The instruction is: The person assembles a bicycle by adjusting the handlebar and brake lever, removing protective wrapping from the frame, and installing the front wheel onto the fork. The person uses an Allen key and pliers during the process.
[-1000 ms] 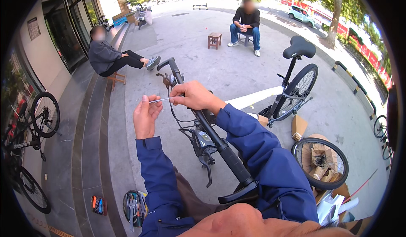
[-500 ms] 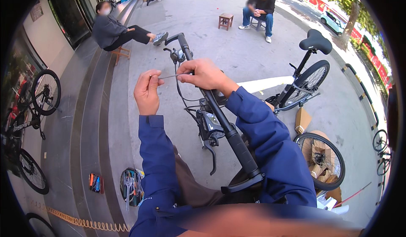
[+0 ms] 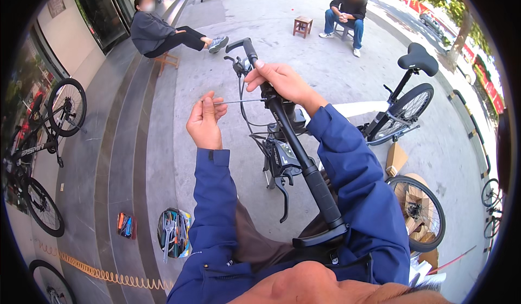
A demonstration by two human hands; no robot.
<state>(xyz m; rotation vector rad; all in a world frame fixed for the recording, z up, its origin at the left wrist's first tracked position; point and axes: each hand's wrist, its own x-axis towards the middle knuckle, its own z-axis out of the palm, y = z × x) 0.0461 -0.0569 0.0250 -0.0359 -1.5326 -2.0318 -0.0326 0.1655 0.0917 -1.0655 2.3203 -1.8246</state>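
Grey pavement point(image 3: 336, 78); left hand point(image 3: 205, 126) pinches thin rod point(image 3: 244, 101).

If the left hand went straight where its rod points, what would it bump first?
The left hand would probably bump the black handlebar near its middle, where the thin rod seems to reach. A dark cable crosses that line, maybe lower; depth is unclear.

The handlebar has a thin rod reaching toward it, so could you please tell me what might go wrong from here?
The rod might slip, as the left hand pinches it only near one end. The handlebar might swing, since the right hand looks only loosely laid over it. The cables hang close by and might get snagged.
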